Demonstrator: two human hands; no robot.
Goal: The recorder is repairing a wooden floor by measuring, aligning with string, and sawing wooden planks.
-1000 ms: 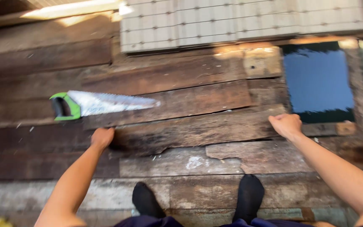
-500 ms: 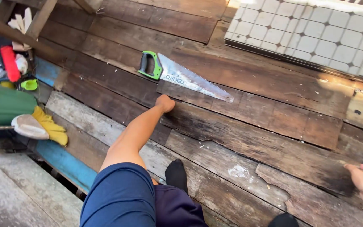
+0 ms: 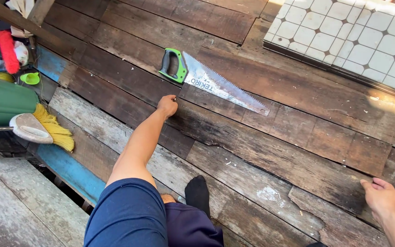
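A long dark weathered plank [image 3: 270,155] lies slanted across the wooden floor. My left hand [image 3: 167,106] grips its far left end with the fingers curled over the edge. My right hand [image 3: 380,197] holds the plank's other end at the lower right, fingers bent over its corner. A hand saw [image 3: 220,84] with a green and black handle lies flat on the boards just beyond my left hand, blade pointing right. My foot in a black sock [image 3: 198,194] stands on the boards below the plank.
A white tiled panel [image 3: 344,41] lies at the top right. At the left edge stand a green bucket [image 3: 1,100], a yellow broom [image 3: 53,130], a red brush [image 3: 6,50] and a small green cup [image 3: 30,78]. A blue board [image 3: 69,171] borders a dark gap in the floor.
The view has swung to the left and down, bringing the bucket and broom into sight. Both hands stay on the ends of the plank; the saw has not moved.
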